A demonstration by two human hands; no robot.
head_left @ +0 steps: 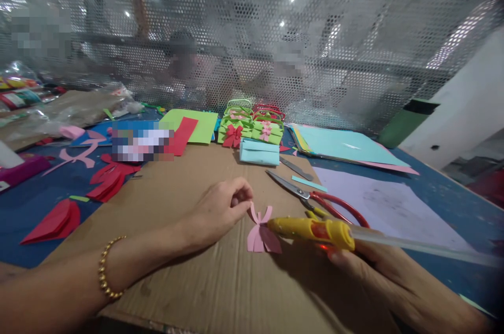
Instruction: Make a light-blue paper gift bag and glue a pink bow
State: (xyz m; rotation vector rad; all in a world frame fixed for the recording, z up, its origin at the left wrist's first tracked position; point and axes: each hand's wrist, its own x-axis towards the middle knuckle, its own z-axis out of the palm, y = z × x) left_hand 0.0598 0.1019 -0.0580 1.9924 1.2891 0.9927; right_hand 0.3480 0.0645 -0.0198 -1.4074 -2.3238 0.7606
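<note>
My left hand, with a beaded gold bracelet at the wrist, pinches the upper left tip of a pink paper bow. The bow lies on brown cardboard. In my right hand is a yellow hot glue gun with a long clear glue stick out of its back. Its nozzle points left, at the middle of the bow; whether it touches the paper I cannot tell. Red-handled scissors lie blades open just beyond the glue gun.
A folded light-blue paper piece stands behind the bow, near small green paper bags with bows. Red paper cutouts lie at left. Stacked coloured sheets and a purple sheet lie at right. Perforated metal rises behind.
</note>
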